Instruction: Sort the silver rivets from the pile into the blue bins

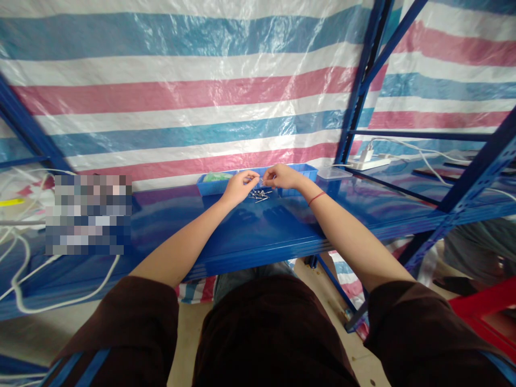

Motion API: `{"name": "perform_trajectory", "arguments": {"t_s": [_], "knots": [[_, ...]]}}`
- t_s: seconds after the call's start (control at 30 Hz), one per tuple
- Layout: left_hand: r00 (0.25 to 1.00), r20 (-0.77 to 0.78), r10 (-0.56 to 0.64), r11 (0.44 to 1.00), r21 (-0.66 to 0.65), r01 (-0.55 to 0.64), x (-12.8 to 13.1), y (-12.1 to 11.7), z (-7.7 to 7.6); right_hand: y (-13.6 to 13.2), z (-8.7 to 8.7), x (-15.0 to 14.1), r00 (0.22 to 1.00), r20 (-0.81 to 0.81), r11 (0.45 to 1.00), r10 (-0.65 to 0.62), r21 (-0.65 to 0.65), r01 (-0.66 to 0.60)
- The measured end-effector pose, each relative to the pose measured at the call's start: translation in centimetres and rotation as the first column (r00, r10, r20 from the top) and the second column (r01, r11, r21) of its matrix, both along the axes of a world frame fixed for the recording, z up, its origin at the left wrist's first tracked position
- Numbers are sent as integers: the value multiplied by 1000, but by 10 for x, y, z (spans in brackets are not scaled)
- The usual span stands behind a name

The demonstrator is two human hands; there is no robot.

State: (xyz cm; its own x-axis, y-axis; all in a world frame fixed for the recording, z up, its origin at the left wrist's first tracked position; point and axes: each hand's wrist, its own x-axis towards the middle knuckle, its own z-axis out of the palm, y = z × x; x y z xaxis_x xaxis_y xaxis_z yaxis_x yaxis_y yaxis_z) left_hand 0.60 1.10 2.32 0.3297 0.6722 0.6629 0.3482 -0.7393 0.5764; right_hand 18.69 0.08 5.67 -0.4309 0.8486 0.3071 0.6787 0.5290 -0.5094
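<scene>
My left hand (241, 186) and my right hand (281, 176) meet close together over the blue shelf, fingertips pinched. What they hold between them is too small to name. Just below lies a small heap of thin metal pieces (260, 195), silvery with dark parts, perhaps screws or rivets. Behind my hands stands a long blue plastic bin (308, 172) with compartments. Something green and clear, like a bag (216, 177), sits in its left compartment. A thin red string (316, 199) circles my right wrist.
White cables (24, 269) loop over the shelf at left, beside a blurred-out patch. A clear lid-like piece (334, 172) lies right of the bin. Farther right are a white power strip (368, 162) and blue rack posts (475, 161). Striped sheeting (193, 97) hangs behind.
</scene>
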Motion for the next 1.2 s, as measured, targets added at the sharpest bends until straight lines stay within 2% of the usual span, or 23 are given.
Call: {"name": "perform_trajectory", "arguments": {"t_s": [0.13, 0.3, 0.4, 0.47, 0.5, 0.57, 0.63, 0.7, 0.77, 0.87, 0.97, 1.07, 1.2], "knots": [[999, 17, 38, 999, -6, -37, -1, 5, -1, 5, 2, 6, 993, -114, 996, 10, 93, 1], [998, 22, 52, 998, -29, -51, -2, 9, -3, 6, 2, 5, 955, -276, 987, 107, 148, -68], [999, -1, 42, 998, -47, -42, -1, 11, -5, 4, 3, 1, 951, -269, 978, 151, 180, -104], [998, -22, 51, 998, -39, -52, -2, 11, -6, 4, 4, 1, 963, -233, 972, 134, 219, -82], [997, -42, 65, 998, -25, -66, -2, 11, -7, 6, 4, 3, 971, -219, 966, 93, 257, -35], [988, -120, 100, 995, 26, -97, -4, 11, -8, 12, 4, 11, 974, -216, 924, -63, 356, 138], [960, -252, 121, 991, 83, -103, -6, 8, -9, 19, 1, 25, 932, -239, 833, -274, 425, 354], [913, -392, 116, 990, 118, -75, -7, 4, -9, 27, -6, 41, 854, -235, 748, -464, 412, 520], [860, -502, 92, 992, 123, -34, -6, -1, -8, 33, -14, 55, 781, -202, 694, -591, 366, 620], [812, -581, 53, 993, 114, 16, -4, -5, -7, 39, -23, 65, 727, -180, 644, -663, 360, 676], [820, -572, 24, 993, 110, 48, -3, -4, -8, 39, -23, 61, 759, -178, 669, -627, 377, 641], [826, -564, 25, 994, 103, 40, -3, -1, -10, 34, -17, 49, 842, -125, 756, -525, 386, 528], [794, -604, 70, 994, 106, -7, -3, 0, -11, 24, -9, 32, 923, -43, 865, -382, 336, 373]]}}
